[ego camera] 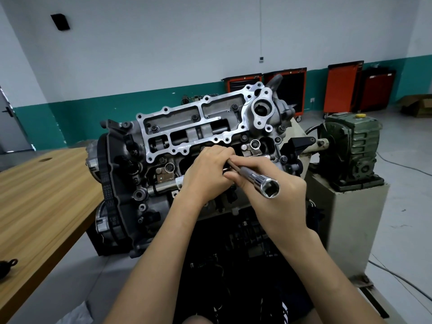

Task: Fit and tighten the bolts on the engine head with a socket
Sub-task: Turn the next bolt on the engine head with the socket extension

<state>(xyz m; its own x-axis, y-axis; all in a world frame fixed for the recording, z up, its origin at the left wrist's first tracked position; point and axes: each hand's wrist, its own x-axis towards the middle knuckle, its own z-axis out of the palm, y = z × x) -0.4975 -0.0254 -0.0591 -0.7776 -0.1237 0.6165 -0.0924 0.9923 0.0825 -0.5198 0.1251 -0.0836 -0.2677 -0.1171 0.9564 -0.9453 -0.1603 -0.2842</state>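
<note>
Fingers (218, 153) of left hand (205, 176) curl round the thin shaft (233, 166). Right hand (278, 199) holds the chrome socket (268, 187) between thumb and fingers, open end pointing 5 o'clock at the camera. Both hover over the near edge of the head (194, 108), which sits at 12 o'clock with several bolts (195, 117) already seated. Tool looks off any bolt. Line up square, seat fully, start by hand, tighten evenly.

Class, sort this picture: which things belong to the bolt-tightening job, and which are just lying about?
Job: engine head, bolts, socket, left hand, right hand (both holding the socket).
Lying about: wooden table, red tool cabinets, green gearbox, cardboard box.
</note>
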